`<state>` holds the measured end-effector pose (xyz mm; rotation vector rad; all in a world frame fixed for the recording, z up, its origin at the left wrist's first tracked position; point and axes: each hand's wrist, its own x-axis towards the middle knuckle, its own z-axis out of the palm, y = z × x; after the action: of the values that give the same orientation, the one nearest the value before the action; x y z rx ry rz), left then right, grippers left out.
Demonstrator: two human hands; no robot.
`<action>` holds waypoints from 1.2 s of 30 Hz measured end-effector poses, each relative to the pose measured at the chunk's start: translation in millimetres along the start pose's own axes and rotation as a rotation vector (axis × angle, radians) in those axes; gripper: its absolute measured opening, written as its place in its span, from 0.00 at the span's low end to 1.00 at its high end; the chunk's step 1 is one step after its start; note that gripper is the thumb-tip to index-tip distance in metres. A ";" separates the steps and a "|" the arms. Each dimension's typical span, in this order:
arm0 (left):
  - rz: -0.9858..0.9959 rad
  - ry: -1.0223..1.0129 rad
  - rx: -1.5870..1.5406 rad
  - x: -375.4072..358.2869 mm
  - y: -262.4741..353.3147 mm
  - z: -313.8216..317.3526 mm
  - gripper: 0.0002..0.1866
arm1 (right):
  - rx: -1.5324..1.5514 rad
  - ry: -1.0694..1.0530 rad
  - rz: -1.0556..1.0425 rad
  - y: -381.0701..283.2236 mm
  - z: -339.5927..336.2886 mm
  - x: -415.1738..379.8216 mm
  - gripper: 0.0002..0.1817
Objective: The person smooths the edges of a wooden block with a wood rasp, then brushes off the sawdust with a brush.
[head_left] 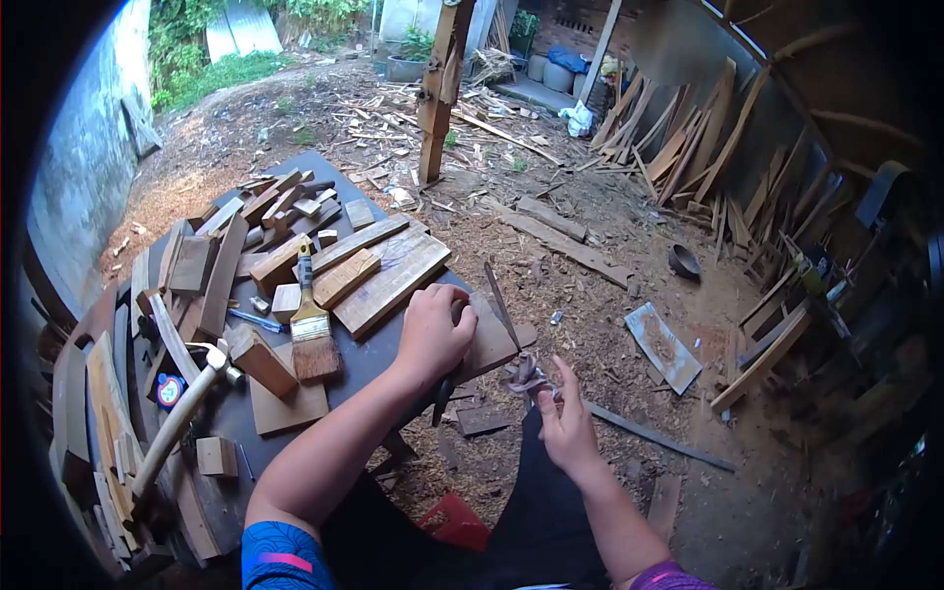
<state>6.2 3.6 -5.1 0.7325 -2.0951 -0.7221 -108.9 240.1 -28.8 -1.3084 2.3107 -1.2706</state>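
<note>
My left hand point(439, 332) is closed with curled fingers over a flat brown wooden board point(492, 339) that juts past the table's right edge. Across the board's outer end stands a narrow dark blade point(503, 307), tilted. At its lower end is a crumpled, grey-purple wrapped handle point(526, 376). My right hand point(568, 428), index finger stretched, has its thumb against this handle, just below the board; the other fingers are partly hidden. Left of my left hand, a wide paintbrush point(315, 344) lies bristles toward me, and a claw hammer point(182, 423) rests on wood pieces.
The dark table point(359, 393) bears many wood offcuts, a thick plank point(393, 280), an upright block point(263, 362) and a tape measure point(170, 391). A wooden post point(440, 98) rises beyond. Scrap boards point(698, 147) lean at right. A red stool point(457, 521) shows between my legs.
</note>
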 end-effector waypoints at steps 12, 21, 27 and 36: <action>-0.042 -0.006 0.007 0.3 2.5 1.6 0.15 | -0.409 -0.073 -0.150 -8.7 21.0 37.1 0.15; -0.021 0.032 0.056 -0.9 -0.7 7.1 0.14 | -0.480 -0.085 -0.071 -1.6 -12.6 -45.5 0.09; -0.041 -0.008 0.009 -1.0 3.5 3.0 0.14 | -0.485 -0.080 -0.040 -23.8 10.2 22.0 0.08; -0.061 0.012 0.103 2.4 4.6 4.9 0.15 | -0.377 -0.100 -0.085 -15.1 -16.9 -33.0 0.12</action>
<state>-0.2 6.3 -3.4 0.8587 -2.1189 -0.6450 -89.3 271.9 -14.5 -1.5568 2.5285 -0.7893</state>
